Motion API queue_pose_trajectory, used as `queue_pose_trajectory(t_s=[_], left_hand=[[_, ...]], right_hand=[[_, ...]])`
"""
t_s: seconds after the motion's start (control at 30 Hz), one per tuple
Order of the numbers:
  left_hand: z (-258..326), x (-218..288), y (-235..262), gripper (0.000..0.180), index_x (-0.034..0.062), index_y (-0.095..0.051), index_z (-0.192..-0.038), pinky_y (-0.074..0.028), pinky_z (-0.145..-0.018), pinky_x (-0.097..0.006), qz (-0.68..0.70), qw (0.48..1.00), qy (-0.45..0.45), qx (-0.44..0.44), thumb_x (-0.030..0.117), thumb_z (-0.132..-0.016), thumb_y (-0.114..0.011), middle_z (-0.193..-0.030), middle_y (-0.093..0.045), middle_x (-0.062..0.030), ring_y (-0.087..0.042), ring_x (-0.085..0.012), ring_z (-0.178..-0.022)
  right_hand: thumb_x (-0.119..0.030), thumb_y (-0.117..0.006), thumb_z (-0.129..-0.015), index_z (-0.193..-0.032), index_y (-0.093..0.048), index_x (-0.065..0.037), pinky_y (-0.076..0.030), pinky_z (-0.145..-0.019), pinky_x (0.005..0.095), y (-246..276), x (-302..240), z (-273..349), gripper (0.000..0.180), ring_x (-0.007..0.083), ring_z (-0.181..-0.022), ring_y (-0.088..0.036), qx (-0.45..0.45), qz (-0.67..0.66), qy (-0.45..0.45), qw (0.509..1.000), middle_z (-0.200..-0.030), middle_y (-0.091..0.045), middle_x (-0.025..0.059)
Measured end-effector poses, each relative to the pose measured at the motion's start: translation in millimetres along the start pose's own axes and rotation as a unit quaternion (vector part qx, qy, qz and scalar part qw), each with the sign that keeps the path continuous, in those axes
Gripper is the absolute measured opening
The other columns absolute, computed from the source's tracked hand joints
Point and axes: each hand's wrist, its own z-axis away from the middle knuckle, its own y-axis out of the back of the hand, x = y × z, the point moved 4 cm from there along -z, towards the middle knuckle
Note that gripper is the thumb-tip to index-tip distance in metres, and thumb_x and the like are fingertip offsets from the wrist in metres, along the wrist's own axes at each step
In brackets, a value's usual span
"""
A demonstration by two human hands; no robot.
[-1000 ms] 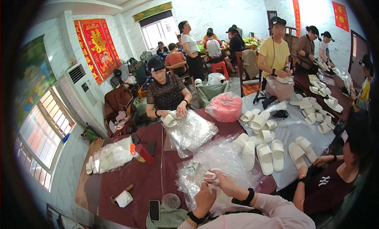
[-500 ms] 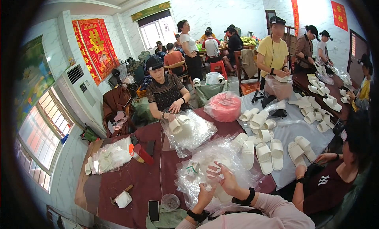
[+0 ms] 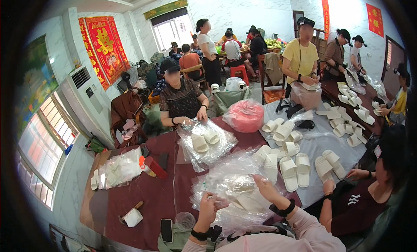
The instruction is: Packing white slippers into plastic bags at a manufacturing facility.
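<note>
My left hand (image 3: 209, 208) is closed, fingers curled, on the near left edge of a clear plastic bag (image 3: 230, 186). Apart from it, my right hand (image 3: 268, 191) pinches the bag's film on the right side. Flat white slippers (image 3: 248, 202) show through the plastic between and below my hands, on a heap of clear bags. Just beyond my right hand stand white slippers (image 3: 270, 167) with their straps up. How far the film stretches between my fingers is hard to make out.
A phone (image 3: 166, 230) and a clear round tub (image 3: 185, 221) lie left of my arms. Further left are a wood-handled tool on a white block (image 3: 132, 217) and a red container (image 3: 155, 167). Co-workers handle slippers opposite and at right; a pink bundle (image 3: 244, 116) sits at the back.
My hands have moved apart, the left one leftward and the right one rightward and up. The right fingers, spread before, are now together. The person opposite has laid the bagged slippers down.
</note>
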Motion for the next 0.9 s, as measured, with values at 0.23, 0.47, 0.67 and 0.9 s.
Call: queue_pose_trajectory(t_s=[0.23, 0.47, 0.67, 0.9], left_hand=[[34.2, 58.7, -28.3, 0.009, 0.0059, -0.041, -0.093, -0.056, -0.059, -0.035, 0.084, 0.993, -0.076, 0.015, 0.002, -0.085, -0.042, -0.075, -0.058, -0.0121, -0.063, -0.0219, -0.067], [43.6, 49.9, -13.9, 0.007, 0.0059, -0.04, -0.092, -0.057, -0.054, -0.036, 0.105, 0.988, -0.103, 0.046, 0.008, -0.088, -0.046, -0.067, -0.056, -0.0082, -0.063, -0.0228, -0.06], [76.7, 55.6, -34.3, 0.007, 0.0074, -0.039, -0.09, -0.056, -0.049, -0.036, 0.118, 0.984, -0.116, 0.064, 0.01, -0.089, -0.046, -0.066, -0.055, -0.006, -0.062, -0.0212, -0.055], [106.5, 57.6, -32.8, 0.009, 0.0087, -0.04, -0.09, -0.055, -0.053, -0.034, 0.157, 0.966, -0.182, 0.091, 0.016, -0.09, -0.047, -0.068, -0.056, -0.004, -0.063, -0.0177, -0.063]], right_hand=[[-0.04, -0.04, -0.091, -0.122, -0.044, 0.0, -0.034, -0.093, 0.0321, 5.7, -39.9, 29.4, 0.051, 0.0289, -0.111, -0.048, -0.291, 0.096, 0.118, 0.944, -0.109, -0.055, 0.0215], [-0.033, -0.056, -0.083, -0.123, -0.041, 0.0, -0.037, -0.088, 0.0376, -0.9, -22.7, 51.9, 0.054, 0.0322, -0.104, -0.049, -0.289, 0.296, 0.202, 0.888, -0.111, -0.053, 0.0207], [-0.039, -0.064, -0.075, -0.116, -0.044, 0.0, -0.036, -0.088, 0.0436, -4.4, -27.1, 77.1, 0.061, 0.0354, -0.103, -0.048, -0.132, 0.336, 0.231, 0.904, -0.107, -0.053, 0.019], [-0.033, -0.064, -0.075, -0.114, -0.046, -0.002, -0.027, -0.098, 0.0471, -9.4, -27.9, 80.3, 0.053, 0.0245, -0.104, -0.05, -0.024, 0.41, 0.326, 0.851, -0.104, -0.056, 0.0121]])
